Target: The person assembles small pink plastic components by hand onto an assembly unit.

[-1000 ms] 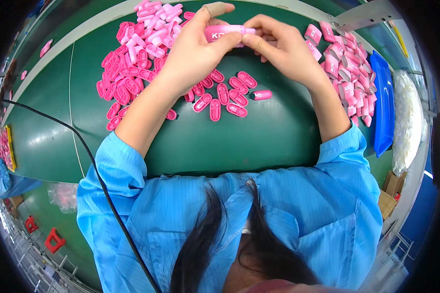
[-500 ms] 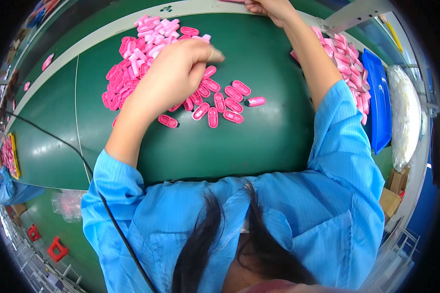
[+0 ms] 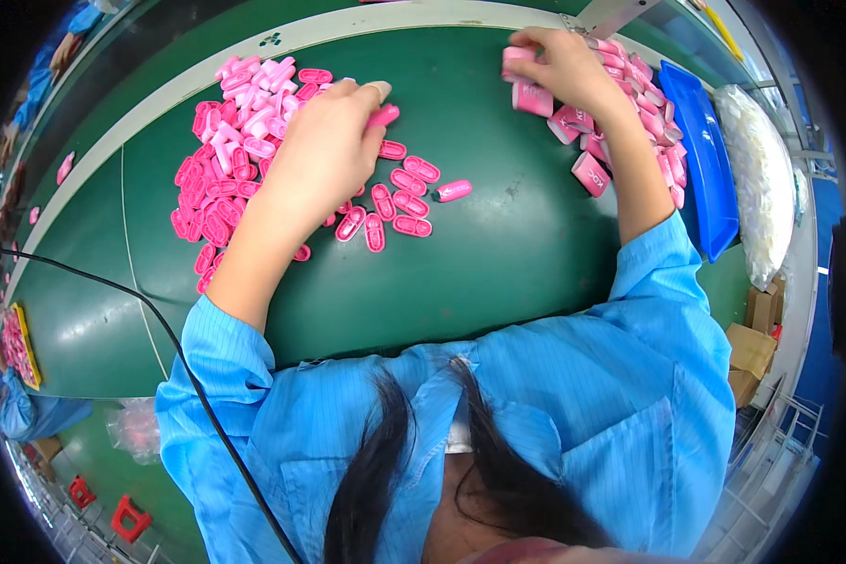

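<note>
My left hand is pinched around a pink oval plastic piece, at the near right side of a heap of pink pieces. Several open oval shells lie loose to the right of that heap. One pink piece with a dark end rests a little apart from them. At the far right, my right hand has its fingers closed on a short pink cap. Just below it is another cap. A pile of similar pink caps spreads beside and behind my right wrist.
A blue tray and a clear bag of white pieces stand right of the pile. A black cable crosses the left side of the green table. Further left are a yellow-edged crate and a red stool.
My right hand has come down from the far edge to the caps, several of which now lie nearer on the table. My left hand shows a pink piece at its fingertips. The view has shifted slightly.
</note>
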The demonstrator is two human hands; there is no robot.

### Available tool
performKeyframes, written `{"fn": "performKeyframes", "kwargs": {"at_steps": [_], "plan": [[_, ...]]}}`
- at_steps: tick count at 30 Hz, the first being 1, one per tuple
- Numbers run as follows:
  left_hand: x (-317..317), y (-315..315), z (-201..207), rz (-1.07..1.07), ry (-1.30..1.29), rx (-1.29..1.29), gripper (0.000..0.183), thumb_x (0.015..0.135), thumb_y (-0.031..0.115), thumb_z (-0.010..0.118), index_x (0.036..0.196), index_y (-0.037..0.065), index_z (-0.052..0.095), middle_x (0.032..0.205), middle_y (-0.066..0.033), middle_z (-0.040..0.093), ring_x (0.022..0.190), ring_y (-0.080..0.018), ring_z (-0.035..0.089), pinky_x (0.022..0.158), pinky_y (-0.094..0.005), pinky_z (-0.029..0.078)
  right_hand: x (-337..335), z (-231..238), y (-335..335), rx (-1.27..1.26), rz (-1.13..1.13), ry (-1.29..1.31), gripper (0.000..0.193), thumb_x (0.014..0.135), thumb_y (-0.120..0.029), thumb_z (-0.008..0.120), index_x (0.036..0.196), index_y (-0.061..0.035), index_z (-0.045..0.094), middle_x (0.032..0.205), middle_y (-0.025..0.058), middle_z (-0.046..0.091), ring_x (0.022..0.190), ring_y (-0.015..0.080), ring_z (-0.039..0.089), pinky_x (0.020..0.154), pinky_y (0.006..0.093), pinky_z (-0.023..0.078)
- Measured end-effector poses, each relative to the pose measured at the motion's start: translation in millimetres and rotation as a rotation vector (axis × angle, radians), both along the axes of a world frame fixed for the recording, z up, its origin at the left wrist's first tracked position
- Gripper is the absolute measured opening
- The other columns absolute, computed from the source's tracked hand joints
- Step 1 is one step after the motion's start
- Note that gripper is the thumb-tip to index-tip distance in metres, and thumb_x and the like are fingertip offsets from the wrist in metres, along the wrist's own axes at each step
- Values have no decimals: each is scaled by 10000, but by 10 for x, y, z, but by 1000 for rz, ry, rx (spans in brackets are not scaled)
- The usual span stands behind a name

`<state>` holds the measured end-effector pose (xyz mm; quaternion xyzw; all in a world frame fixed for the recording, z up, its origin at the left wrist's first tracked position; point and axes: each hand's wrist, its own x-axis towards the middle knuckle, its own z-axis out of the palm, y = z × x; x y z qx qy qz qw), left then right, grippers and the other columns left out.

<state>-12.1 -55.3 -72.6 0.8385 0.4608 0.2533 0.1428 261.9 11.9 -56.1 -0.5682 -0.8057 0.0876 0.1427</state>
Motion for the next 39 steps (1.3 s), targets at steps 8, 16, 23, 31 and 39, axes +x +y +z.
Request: {"fn": "performKeyframes", "kwargs": {"at_steps": [8, 16, 23, 31, 39], "plan": [[-98, 167, -58, 60, -703, -379, 280, 814, 97, 602, 1069, -14, 573, 940, -68, 626, 806, -115, 598, 724, -241, 489, -614, 29, -48, -410, 90, 532, 212, 783, -184, 656, 877, -18, 563, 789, 54, 613, 650, 104, 578, 596, 232, 458], [-89, 230, 34, 78, -1078, -641, 305, 829, 56, 602, 1095, -73, 527, 964, -134, 619, 814, -144, 622, 736, -237, 509, -969, -115, -189, -608, 151, 1268, 354, 768, -117, 669, 1062, 35, 545, 937, 85, 624, 802, 108, 578, 712, 236, 458], [-87, 243, 19, 130, -1129, -686, 311, 813, 73, 629, 1087, -54, 555, 938, -118, 638, 830, -150, 624, 761, -238, 513, -921, -166, -196, -606, 160, 1310, 285, 788, -115, 655, 1021, 10, 550, 922, 73, 624, 813, 112, 590, 716, 224, 464], [-24, 176, -41, 154, -1003, -500, 300, 808, 88, 640, 1072, -44, 587, 938, -106, 648, 818, -118, 615, 746, -227, 509, -943, -259, -242, -590, 134, 1266, 238, 796, -70, 643, 998, 5, 543, 900, 82, 632, 819, 137, 613, 731, 237, 489], [-193, 124, -43, 168, -794, -322, 316, 767, 106, 681, 1031, -53, 611, 866, -128, 667, 786, -116, 637, 714, -231, 514, -1103, -140, -348, -486, 158, 1175, 238, 780, -20, 648, 990, 23, 545, 881, 104, 636, 787, 151, 625, 737, 260, 514]]}}
